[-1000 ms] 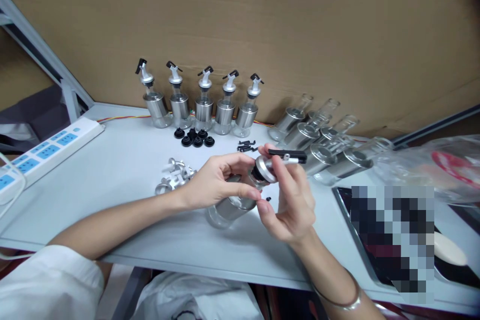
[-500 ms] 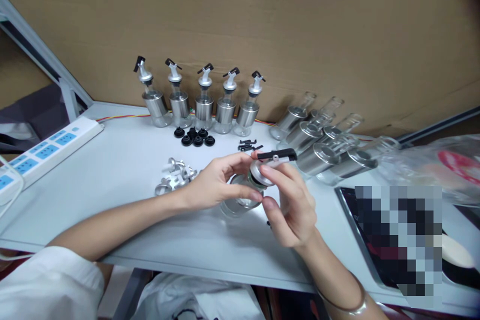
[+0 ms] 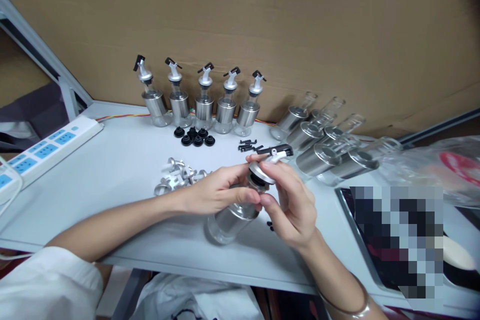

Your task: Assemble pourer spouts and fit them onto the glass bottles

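Observation:
A glass bottle with a steel sleeve (image 3: 234, 220) leans toward the right in front of me. My left hand (image 3: 221, 190) is closed round its neck, with the thumb along the near side. On the mouth sits a silver pourer top (image 3: 260, 172) with a black lever (image 3: 279, 151). My right hand (image 3: 294, 200) grips this pourer top between thumb and fingers, and its thumb tip meets my left thumb. Behind my left wrist lies a pile of silver pourer parts (image 3: 180, 172). Small black levers (image 3: 247, 146) lie just beyond my hands.
Several bottles with pourers (image 3: 204, 107) stand along the cardboard wall. Black stoppers (image 3: 197, 137) lie before them. Open-necked bottles (image 3: 326, 155) stand at the right, near a plastic bag (image 3: 431, 165) and a dark device (image 3: 360, 225). A power strip (image 3: 48, 152) lies left.
The bottle's base has swung toward me and down, so more of its steel sleeve shows. The pourer top has tilted, its lever turning slightly. Both hands keep their hold.

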Demonstrator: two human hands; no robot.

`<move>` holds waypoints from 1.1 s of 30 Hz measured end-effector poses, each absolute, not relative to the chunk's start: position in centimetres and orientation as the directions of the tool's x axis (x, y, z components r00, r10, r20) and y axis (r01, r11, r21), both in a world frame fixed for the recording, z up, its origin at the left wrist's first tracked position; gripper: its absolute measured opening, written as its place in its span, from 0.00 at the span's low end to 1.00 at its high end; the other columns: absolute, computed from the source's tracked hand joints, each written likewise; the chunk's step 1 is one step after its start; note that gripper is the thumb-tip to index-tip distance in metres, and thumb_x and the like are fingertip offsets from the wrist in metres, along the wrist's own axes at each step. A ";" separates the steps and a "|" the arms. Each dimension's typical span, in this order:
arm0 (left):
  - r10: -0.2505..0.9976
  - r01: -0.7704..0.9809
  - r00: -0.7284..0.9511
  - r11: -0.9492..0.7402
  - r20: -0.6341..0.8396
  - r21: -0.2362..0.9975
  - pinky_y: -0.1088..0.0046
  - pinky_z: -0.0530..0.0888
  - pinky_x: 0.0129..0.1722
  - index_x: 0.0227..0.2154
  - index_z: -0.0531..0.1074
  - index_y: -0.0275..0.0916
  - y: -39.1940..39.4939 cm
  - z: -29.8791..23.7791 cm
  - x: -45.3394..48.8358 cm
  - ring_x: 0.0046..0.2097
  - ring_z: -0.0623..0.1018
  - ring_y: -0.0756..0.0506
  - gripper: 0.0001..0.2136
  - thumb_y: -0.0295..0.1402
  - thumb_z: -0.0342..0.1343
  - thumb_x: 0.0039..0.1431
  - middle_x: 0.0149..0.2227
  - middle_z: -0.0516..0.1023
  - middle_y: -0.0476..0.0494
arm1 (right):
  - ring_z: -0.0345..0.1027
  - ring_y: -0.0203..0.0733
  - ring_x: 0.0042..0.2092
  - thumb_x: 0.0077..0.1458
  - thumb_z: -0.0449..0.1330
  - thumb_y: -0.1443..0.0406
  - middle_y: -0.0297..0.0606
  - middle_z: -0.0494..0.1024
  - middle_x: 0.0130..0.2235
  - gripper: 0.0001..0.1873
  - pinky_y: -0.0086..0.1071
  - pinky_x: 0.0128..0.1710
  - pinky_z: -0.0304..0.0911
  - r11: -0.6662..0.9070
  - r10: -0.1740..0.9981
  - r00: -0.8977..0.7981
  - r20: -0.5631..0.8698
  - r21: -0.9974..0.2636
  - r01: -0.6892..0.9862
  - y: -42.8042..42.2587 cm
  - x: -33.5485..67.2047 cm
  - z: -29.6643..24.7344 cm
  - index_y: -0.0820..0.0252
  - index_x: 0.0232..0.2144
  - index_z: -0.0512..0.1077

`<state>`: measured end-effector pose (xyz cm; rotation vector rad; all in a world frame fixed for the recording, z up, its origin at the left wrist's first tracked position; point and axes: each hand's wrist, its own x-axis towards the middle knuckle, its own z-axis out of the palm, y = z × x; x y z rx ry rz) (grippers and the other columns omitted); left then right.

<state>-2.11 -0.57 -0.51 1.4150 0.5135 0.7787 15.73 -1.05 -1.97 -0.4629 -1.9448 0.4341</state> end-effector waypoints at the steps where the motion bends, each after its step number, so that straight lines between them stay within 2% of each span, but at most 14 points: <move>1: 0.738 -0.183 0.665 0.014 0.113 0.983 0.70 0.70 0.38 0.36 0.72 0.33 -0.8 -0.4 -2.0 0.35 0.74 0.47 0.24 0.54 0.58 0.53 0.32 0.74 0.45 | 0.68 0.49 0.53 0.60 0.54 0.69 0.45 0.72 0.54 0.27 0.41 0.45 0.70 0.850 0.515 -0.381 0.768 -0.516 0.109 -1.1 15.7 -2.0 0.53 0.61 0.60; 3: 0.735 -0.227 0.674 0.102 0.081 0.968 0.71 0.70 0.36 0.32 0.70 0.34 -1.1 -0.1 -1.8 0.33 0.73 0.49 0.23 0.53 0.59 0.53 0.29 0.73 0.47 | 0.68 0.49 0.53 0.62 0.54 0.67 0.45 0.72 0.54 0.25 0.42 0.46 0.70 0.823 0.549 -0.371 0.749 -0.561 0.085 -1.2 15.7 -2.1 0.51 0.61 0.61; 6: 0.730 -0.302 0.680 0.197 0.066 0.933 0.73 0.70 0.35 0.32 0.68 0.34 -1.4 0.1 -1.5 0.32 0.73 0.50 0.22 0.52 0.60 0.52 0.28 0.72 0.48 | 0.69 0.49 0.52 0.63 0.54 0.64 0.45 0.73 0.53 0.23 0.42 0.44 0.71 0.793 0.585 -0.356 0.728 -0.606 0.063 -1.2 15.5 -2.2 0.50 0.59 0.62; 12: 0.769 -0.227 0.639 0.193 -0.003 0.954 0.74 0.66 0.34 0.33 0.70 0.33 -1.2 -0.6 -1.5 0.32 0.70 0.51 0.27 0.57 0.61 0.47 0.30 0.70 0.48 | 0.69 0.49 0.53 0.64 0.52 0.62 0.45 0.73 0.53 0.22 0.44 0.47 0.70 0.811 0.564 -0.378 0.735 -0.578 0.085 -1.0 15.5 -2.2 0.50 0.60 0.61; 16: 0.755 -0.188 0.654 0.093 0.054 0.978 0.73 0.67 0.34 0.37 0.69 0.34 -1.2 -0.7 -1.7 0.34 0.70 0.49 0.29 0.59 0.57 0.49 0.33 0.70 0.46 | 0.68 0.48 0.55 0.65 0.50 0.64 0.45 0.72 0.53 0.22 0.45 0.49 0.70 0.838 0.523 -0.411 0.746 -0.539 0.087 -0.9 15.4 -2.1 0.49 0.61 0.59; 19: 0.742 -0.112 0.658 -0.068 0.125 0.991 0.71 0.68 0.36 0.43 0.67 0.34 -1.4 -0.3 -1.9 0.37 0.70 0.47 0.31 0.60 0.49 0.55 0.36 0.71 0.43 | 0.69 0.49 0.54 0.65 0.49 0.64 0.45 0.74 0.51 0.22 0.44 0.48 0.71 0.856 0.498 -0.424 0.756 -0.506 0.103 -0.9 15.4 -1.8 0.50 0.60 0.60; 21: 0.697 -0.070 0.691 -0.201 0.193 0.977 0.68 0.69 0.41 0.46 0.66 0.34 -1.5 0.1 -2.0 0.41 0.71 0.44 0.30 0.59 0.42 0.60 0.42 0.71 0.38 | 0.70 0.48 0.53 0.66 0.49 0.64 0.45 0.74 0.49 0.21 0.43 0.47 0.72 0.870 0.477 -0.435 0.764 -0.480 0.111 -1.0 15.5 -1.5 0.51 0.60 0.61; 24: 0.632 -0.034 0.733 -0.334 0.251 0.942 0.66 0.70 0.45 0.48 0.65 0.33 -1.6 0.4 -2.2 0.45 0.71 0.42 0.29 0.55 0.36 0.64 0.47 0.70 0.34 | 0.71 0.47 0.52 0.65 0.50 0.65 0.44 0.75 0.48 0.20 0.41 0.46 0.72 0.878 0.462 -0.441 0.769 -0.466 0.107 -1.2 15.5 -1.2 0.52 0.59 0.62; 28: 0.637 0.010 0.737 -0.344 0.226 0.939 0.66 0.71 0.44 0.46 0.66 0.33 -1.7 0.7 -2.2 0.42 0.71 0.44 0.30 0.56 0.34 0.64 0.44 0.72 0.35 | 0.72 0.47 0.52 0.65 0.51 0.65 0.43 0.76 0.48 0.21 0.42 0.46 0.72 0.865 0.471 -0.425 0.773 -0.500 0.049 -1.3 15.4 -1.2 0.51 0.59 0.62; 33: 0.640 -0.042 0.722 -0.338 0.262 0.940 0.63 0.69 0.51 0.50 0.64 0.34 -1.7 0.7 -2.1 0.50 0.71 0.41 0.28 0.54 0.36 0.65 0.51 0.70 0.33 | 0.72 0.47 0.51 0.64 0.52 0.63 0.44 0.77 0.46 0.20 0.46 0.48 0.71 0.851 0.493 -0.403 0.771 -0.523 0.040 -1.2 15.3 -1.4 0.51 0.58 0.63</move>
